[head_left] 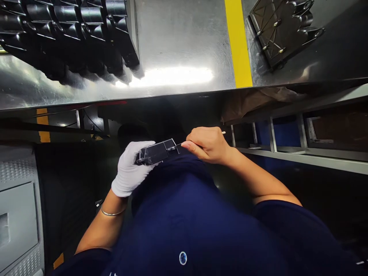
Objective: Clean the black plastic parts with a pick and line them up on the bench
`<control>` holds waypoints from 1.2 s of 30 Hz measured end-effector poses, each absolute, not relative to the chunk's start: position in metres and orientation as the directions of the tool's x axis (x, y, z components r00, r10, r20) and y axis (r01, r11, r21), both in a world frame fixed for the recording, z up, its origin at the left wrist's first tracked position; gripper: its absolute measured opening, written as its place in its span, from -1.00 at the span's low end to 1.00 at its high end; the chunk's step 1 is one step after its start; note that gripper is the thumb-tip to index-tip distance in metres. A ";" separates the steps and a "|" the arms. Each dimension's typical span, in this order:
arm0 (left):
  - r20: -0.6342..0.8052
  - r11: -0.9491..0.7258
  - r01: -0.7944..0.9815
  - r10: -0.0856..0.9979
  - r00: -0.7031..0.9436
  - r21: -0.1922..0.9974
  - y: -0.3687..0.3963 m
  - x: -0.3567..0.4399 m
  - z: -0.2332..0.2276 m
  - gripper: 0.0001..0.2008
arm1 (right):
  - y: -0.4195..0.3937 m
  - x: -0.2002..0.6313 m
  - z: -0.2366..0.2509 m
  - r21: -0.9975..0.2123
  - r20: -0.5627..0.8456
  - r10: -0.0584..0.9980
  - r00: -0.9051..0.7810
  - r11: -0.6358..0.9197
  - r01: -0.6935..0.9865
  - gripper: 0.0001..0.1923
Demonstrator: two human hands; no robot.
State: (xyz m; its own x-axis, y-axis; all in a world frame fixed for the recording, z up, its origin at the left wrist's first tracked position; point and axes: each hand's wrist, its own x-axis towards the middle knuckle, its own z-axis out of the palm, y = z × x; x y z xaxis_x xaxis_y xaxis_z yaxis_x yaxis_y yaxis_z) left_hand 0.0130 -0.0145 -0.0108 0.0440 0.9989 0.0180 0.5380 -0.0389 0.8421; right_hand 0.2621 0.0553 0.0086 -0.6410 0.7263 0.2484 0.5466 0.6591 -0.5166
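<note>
My left hand [130, 168], in a white glove, grips a black plastic part [156, 152] by its left end, in front of my body. The part is boxy, with raised edges and a notched right end. My bare right hand [208, 145] is closed round a thin tool; its narrow tip meets the notched end of the part. A short pale end of the thin tool [223, 132] sticks out behind the fist. The fingers hide most of the tool, so its exact kind does not show.
Beyond my hands runs a metal table [184, 46] with a yellow stripe [238, 42]. Several black ribbed mouldings [71, 23] stand in a row at its left. Another black moulding [284, 34] lies at the right. A grey crate [18, 214] is at lower left, a metal rack [301, 155] at right.
</note>
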 end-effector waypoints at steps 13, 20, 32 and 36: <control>0.227 -0.283 0.604 0.959 0.169 0.745 -0.010 0.002 -0.012 -0.60 | 0.057 0.257 0.000 -0.524 0.182 0.708 -0.682 0.657 0.542 -0.43; 0.213 -0.338 0.468 0.930 0.299 0.817 -0.016 0.012 -0.004 -0.69 | 0.060 0.256 -0.003 -0.542 0.118 0.761 -0.638 0.588 0.601 -0.46; 0.398 -0.514 0.468 0.856 0.330 0.719 -0.008 0.010 -0.004 -0.69 | 0.050 0.267 0.002 -0.872 0.110 0.586 -0.803 0.444 0.205 -0.42; 0.193 -0.279 0.409 0.952 0.238 0.869 -0.008 0.007 0.003 -0.71 | 0.054 0.262 0.004 -0.816 0.271 0.594 -0.757 0.559 0.147 -0.44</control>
